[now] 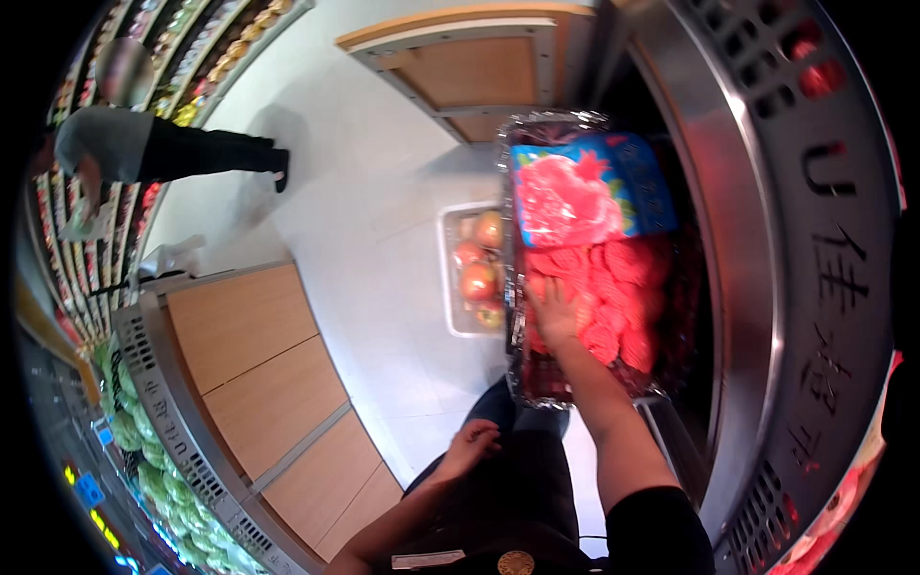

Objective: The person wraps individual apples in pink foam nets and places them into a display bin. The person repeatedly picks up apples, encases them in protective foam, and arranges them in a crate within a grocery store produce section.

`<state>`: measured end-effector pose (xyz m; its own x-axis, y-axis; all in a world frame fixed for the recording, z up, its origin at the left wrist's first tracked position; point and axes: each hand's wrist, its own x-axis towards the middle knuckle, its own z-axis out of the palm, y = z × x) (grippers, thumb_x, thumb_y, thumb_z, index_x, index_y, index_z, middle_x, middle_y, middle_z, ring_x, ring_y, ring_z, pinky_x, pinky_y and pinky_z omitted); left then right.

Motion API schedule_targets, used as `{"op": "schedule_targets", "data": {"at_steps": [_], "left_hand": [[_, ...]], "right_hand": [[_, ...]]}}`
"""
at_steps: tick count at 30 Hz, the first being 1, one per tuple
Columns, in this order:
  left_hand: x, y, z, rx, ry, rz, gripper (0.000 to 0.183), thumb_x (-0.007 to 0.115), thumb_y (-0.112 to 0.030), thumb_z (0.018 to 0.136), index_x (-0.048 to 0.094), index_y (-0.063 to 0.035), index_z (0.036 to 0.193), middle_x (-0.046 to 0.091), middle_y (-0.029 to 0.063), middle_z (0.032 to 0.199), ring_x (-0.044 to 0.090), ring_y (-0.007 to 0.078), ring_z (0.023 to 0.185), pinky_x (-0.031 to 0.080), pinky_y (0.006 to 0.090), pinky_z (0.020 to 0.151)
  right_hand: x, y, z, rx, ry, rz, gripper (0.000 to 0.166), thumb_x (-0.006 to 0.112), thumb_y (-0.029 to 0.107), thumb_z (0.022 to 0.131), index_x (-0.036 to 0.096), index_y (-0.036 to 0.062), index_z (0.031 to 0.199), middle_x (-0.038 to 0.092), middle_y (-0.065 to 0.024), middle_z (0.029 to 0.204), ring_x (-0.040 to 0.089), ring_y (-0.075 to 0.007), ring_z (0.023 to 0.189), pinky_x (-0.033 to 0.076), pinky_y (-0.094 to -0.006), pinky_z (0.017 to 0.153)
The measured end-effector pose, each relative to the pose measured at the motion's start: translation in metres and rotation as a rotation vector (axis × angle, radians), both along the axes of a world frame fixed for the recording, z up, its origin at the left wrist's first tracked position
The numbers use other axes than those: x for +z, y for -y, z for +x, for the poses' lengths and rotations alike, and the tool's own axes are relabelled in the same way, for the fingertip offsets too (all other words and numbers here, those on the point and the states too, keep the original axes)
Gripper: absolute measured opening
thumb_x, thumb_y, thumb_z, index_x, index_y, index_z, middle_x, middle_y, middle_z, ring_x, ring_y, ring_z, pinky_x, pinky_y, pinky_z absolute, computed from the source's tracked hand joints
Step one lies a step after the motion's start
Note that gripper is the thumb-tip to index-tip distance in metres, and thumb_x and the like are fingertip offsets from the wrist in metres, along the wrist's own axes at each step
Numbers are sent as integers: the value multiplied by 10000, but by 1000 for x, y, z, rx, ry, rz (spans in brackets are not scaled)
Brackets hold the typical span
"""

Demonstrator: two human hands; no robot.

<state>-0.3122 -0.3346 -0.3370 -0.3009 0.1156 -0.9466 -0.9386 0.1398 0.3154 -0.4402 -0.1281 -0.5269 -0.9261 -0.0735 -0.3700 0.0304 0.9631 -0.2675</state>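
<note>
A plastic-lined crate [510,345] holds round fruit in red foam nets [632,266]. Across its far end lies a blue printed sheet [650,187] with a picture of pomegranates. My right hand [555,313] rests on the netted fruit near the crate's left side, fingers spread; whether it grips one is unclear. By my waist, my left hand [476,440] hangs with its fingers loosely curled, and nothing shows in it. Beyond the crate's left edge, a white bin [447,287] on the floor holds several red-yellow fruits [477,282], partly hidden by the crate.
A steel display edge [747,215] with a slotted panel curves along the right. An open wooden cabinet door [474,72] stands ahead. At left are wooden cabinets [251,366] beneath wrapped green produce [158,474]. Another person [115,144] stands by the stocked shelves, upper left.
</note>
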Motion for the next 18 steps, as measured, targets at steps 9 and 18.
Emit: {"op": "schedule_targets", "data": {"at_steps": [9,18], "left_hand": [[53,-18,-34,-32,-169,52,526,628,-243,878,380,-113,1325,452,111,1258,545,187,1054,468,307,816],[172,-89,-98,60,-425,868,795,662,-143,836,155,-108,1449,457,89,1280,507,185,1148,481,331,896]], "right_hand": [[88,-48,35,-939,245,-1070,673,706,203,746,380,91,1324,448,-176,1287,472,-351,1165,395,-480,984],[376,-47,84,-893,31,-1378,551,424,430,965,411,31,1344,488,-122,1273,464,-220,1197,382,-367,1012]]}}
